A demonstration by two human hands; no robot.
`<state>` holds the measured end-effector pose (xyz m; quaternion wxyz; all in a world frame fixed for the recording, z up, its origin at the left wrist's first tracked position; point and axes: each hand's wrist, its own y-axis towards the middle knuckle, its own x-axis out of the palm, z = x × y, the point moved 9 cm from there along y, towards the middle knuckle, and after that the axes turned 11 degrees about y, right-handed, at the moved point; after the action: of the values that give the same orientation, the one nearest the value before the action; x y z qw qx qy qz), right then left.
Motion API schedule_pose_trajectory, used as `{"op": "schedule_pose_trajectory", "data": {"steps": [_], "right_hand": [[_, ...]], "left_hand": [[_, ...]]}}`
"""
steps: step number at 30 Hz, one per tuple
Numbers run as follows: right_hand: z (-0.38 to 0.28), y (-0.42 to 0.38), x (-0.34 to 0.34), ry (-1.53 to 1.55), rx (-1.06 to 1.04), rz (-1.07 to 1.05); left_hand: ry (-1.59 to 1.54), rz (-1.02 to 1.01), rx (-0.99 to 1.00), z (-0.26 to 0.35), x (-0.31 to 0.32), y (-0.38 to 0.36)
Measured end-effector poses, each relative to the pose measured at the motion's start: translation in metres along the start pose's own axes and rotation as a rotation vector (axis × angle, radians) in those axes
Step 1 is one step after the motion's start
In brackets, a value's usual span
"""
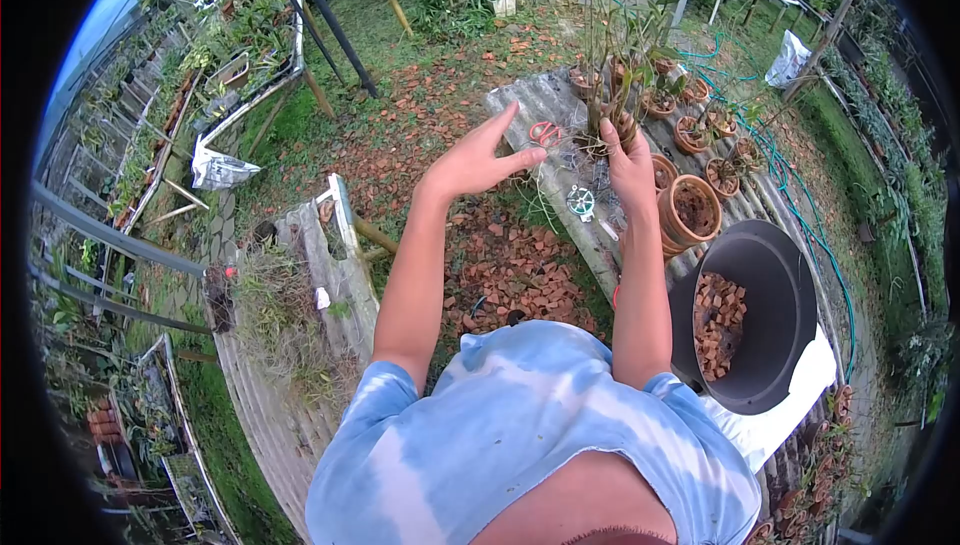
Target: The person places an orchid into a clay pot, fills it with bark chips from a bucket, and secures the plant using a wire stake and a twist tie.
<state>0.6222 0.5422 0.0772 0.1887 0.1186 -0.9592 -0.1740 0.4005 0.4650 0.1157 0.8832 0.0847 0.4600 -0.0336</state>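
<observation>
Right hand (pixel 630 173) closed around stem base of tall leafy plant (pixel 617 110), at bench (pixel 525 97) end beside pots (pixel 692 207). Left hand (pixel 474 159) spread, empty, near red-handled scissors (pixel 545 133). Plant probably light, top-heavy; stems stiffish, roots fragile; best gripped low.

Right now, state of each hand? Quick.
Left hand: open, thumb spread from fingers, nothing seen in its grasp.
Right hand: closed, holding the plant near its base.
</observation>
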Motion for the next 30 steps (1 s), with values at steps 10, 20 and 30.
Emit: {"op": "schedule_pose_trajectory", "data": {"steps": [10, 20, 30], "right_hand": [[-0.015, -0.006, -0.013, -0.079, -0.034, -0.063], [-0.045, -0.04, -0.067, -0.051, -0.119, 0.044], [-0.08, -0.064, -0.149, -0.217, -0.175, 0.128]], "left_hand": [[0.302, 0.222, 0.392, 0.077, -0.013, 0.031], [-0.819, -0.233, 0.264, 0.13, 0.146, 0.067], [-0.961, -0.184, 0.169, 0.209, 0.204, 0.085]]}}
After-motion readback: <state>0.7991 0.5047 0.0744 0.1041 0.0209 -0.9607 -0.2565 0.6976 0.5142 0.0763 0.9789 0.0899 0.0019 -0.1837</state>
